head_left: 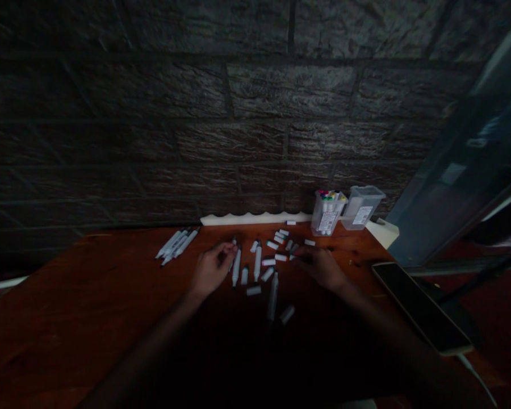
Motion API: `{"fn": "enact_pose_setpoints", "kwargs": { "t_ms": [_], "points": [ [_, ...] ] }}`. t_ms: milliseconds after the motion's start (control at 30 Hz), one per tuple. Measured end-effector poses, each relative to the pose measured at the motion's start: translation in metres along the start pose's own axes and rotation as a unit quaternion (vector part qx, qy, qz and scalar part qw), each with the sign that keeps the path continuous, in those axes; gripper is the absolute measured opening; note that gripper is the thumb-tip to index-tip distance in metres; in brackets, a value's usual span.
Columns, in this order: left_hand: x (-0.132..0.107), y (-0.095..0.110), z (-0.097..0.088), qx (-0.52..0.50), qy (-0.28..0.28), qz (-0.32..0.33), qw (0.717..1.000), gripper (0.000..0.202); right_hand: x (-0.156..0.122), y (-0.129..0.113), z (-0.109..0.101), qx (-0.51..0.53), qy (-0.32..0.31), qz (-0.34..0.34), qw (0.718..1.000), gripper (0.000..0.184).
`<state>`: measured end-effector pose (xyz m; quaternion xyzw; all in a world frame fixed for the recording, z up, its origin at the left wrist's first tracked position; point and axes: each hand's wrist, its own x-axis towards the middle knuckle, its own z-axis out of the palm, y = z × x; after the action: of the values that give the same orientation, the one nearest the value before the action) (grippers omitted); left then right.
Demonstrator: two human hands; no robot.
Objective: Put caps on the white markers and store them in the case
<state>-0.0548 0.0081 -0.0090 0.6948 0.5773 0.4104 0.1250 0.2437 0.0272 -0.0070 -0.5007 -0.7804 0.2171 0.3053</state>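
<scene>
In the head view, the left grip (213, 266) has its thumb and forefinger drawn close together at a slim pale object, but it is too dark to tell whether they pinch it. Just right of that grip lies a long white cylindrical marker (237, 268) with a dark end, and farther right a 2nd white marker (258, 262). The right grip (323, 268) reaches inward, its fingertips beside a small white cylindrical cap (294, 249); I cannot tell whether they close on it. Between the 2 grips, more short white caps (254, 291) lie scattered on the reddish-brown wooden desk (89, 307), while a 3rd white marker (273, 298) lies nearer the wearer. A row of white markers (179, 245) rests left of the left grip; a see-through plastic box (317, 220) of colour-ended markers stands beyond the right grip. The likeliest trouble is a mismatched cap, since the pale pieces look alike in this dim light; a careless brush of either grip could also set the round caps rolling.
</scene>
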Motion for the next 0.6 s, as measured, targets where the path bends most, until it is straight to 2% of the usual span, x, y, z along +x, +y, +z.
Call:
{"fn": "enact_pose_setpoints", "kwargs": {
  "t_ms": [200, 333, 600],
  "points": [
    [0.0, -0.002, 0.002, -0.006, -0.011, 0.005, 1.0, 0.032, 0.002, 0.006, 0.001, 0.017, 0.034, 0.003, 0.999, 0.015],
    [0.001, -0.003, 0.004, 0.016, -0.016, 0.013, 1.0, 0.032, 0.002, 0.004, 0.0, 0.032, 0.056, -0.025, 0.998, 0.02],
    [0.0, -0.003, 0.006, 0.014, -0.017, 0.01, 1.0, 0.031, -0.002, -0.004, -0.005, 0.021, 0.029, -0.025, 0.999, 0.015]
  ]
}}
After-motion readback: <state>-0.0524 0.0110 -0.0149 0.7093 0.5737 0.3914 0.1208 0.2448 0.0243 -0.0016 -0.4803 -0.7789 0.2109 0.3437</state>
